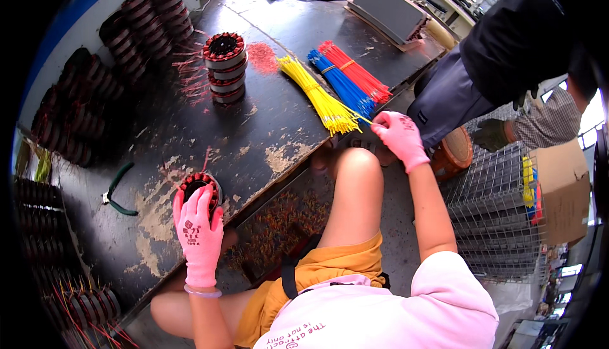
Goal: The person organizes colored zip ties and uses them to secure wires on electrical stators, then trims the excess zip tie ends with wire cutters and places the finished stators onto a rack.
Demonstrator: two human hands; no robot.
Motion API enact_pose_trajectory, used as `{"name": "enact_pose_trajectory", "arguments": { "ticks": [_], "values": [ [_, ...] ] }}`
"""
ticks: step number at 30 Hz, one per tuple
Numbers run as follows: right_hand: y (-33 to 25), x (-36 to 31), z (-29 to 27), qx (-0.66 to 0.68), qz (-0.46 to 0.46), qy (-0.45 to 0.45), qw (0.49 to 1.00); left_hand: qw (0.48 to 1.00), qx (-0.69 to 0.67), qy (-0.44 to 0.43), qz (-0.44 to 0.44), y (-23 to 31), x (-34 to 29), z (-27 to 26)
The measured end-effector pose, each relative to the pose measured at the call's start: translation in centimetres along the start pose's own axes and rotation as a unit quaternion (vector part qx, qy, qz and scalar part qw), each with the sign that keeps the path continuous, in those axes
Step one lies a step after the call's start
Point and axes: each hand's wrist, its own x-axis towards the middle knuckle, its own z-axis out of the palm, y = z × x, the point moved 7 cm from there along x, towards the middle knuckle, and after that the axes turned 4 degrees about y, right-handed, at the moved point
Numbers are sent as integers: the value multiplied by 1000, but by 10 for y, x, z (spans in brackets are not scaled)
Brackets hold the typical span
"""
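Observation:
My left hand (199,238), in a pink glove, rests over a ring-shaped motor stator (216,189) near the table's front edge. Its fingers curl over the top and into the opening, hiding part of the windings. Out past the edge on the right, my right hand (401,136), also gloved in pink, pinches the end of a yellow wire. That wire trails back to a tied bundle of yellow wires (319,100). Beside it lie a blue wire bundle (342,83) and a red wire bundle (355,72).
A stack of stators (227,75) stands mid-table, with more stator stacks (136,22) along the left. Green-handled cutters (115,190) lie left of my left hand. A grey box (388,12) sits at the back. At right are a co-worker (453,89) and wire baskets (491,216).

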Motion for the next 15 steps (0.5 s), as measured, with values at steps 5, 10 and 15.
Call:
{"name": "enact_pose_trajectory", "arguments": {
  "ticks": [5, 10, 15],
  "values": [
    [-51, -40, -54, 245, 34, 40, 968, 1000, -30, 4, -1, 3, -3, -9],
    [-171, -58, 16, 408, -47, -122, 903, 996, -79, -33, 39, -5, -10, -33],
    [-267, -85, 69, 456, -191, -262, 829, 980, 64, 158, 99, 38, 2, -90]
  ]
}}
